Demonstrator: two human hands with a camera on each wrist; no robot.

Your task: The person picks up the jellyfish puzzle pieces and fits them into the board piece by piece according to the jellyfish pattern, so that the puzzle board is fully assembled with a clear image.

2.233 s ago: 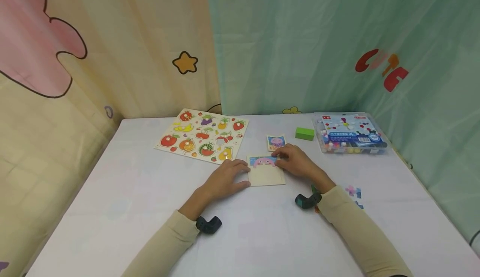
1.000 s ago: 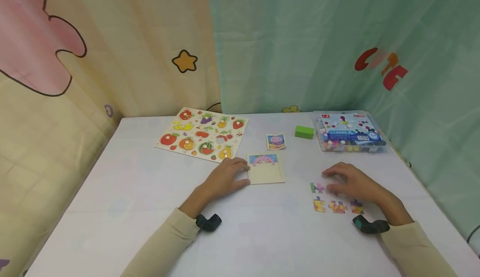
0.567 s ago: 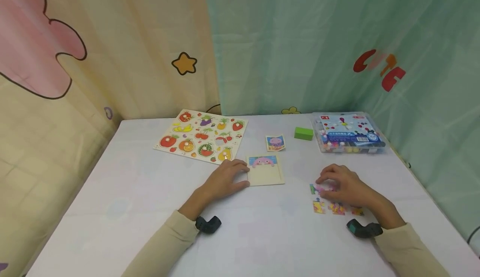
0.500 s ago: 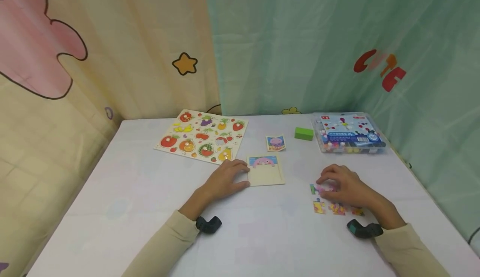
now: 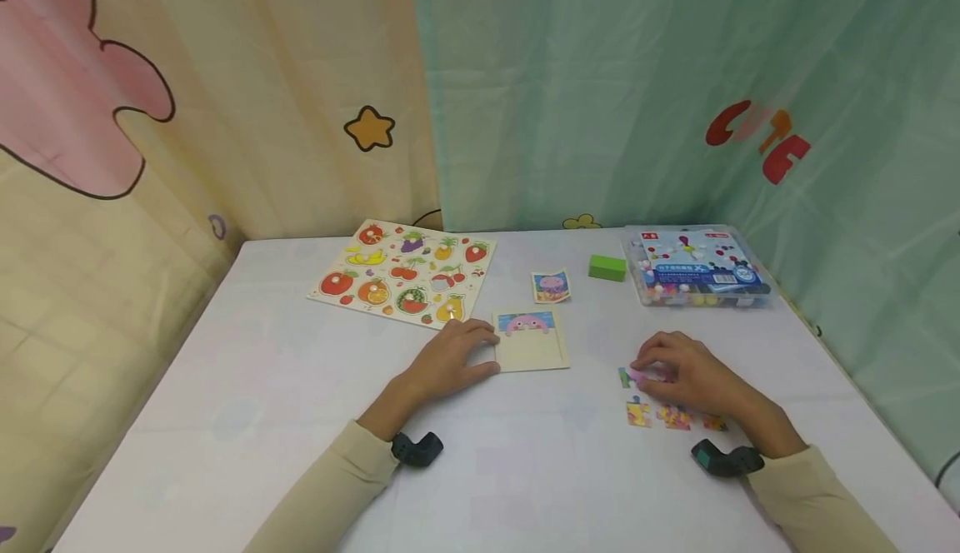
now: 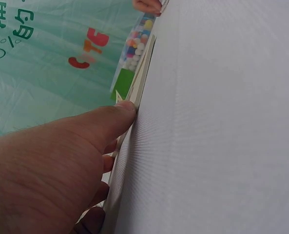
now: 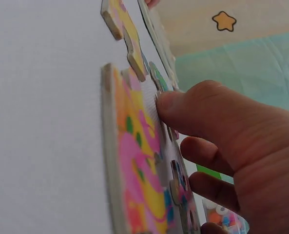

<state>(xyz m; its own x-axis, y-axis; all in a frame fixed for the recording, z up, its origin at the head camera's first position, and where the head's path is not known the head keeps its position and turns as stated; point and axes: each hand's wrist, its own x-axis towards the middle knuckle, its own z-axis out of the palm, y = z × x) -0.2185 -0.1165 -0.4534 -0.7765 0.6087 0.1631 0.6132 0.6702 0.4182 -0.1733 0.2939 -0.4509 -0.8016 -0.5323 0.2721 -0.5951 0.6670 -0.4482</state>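
My left hand point(image 5: 450, 359) rests on the table with thumb and fingertips touching the left edge of a small wooden puzzle board point(image 5: 531, 355). A strip with a pink cartoon face fills the board's top; bare wood shows below. In the left wrist view, the thumb point(image 6: 122, 111) lies against the board's edge. Farther right, my right hand point(image 5: 693, 378) pinches a green-and-pink puzzle piece point(image 5: 624, 378), its far part hidden by the fingers. Several yellow-and-pink pieces point(image 5: 639, 414) lie just in front. The right wrist view has one thick piece point(image 7: 139, 170) close by, below the thumb.
A fruit peg puzzle point(image 5: 405, 274) lies at the back left. Behind the board are a small picture card point(image 5: 551, 286) and a green block point(image 5: 607, 267). A clear box of coloured beads point(image 5: 699, 266) stands back right, near the curtain.
My right hand has left the board's top right corner, moved right to the loose pieces, and its fingers have closed on the green-and-pink one. The left hand stays at the board's edge.
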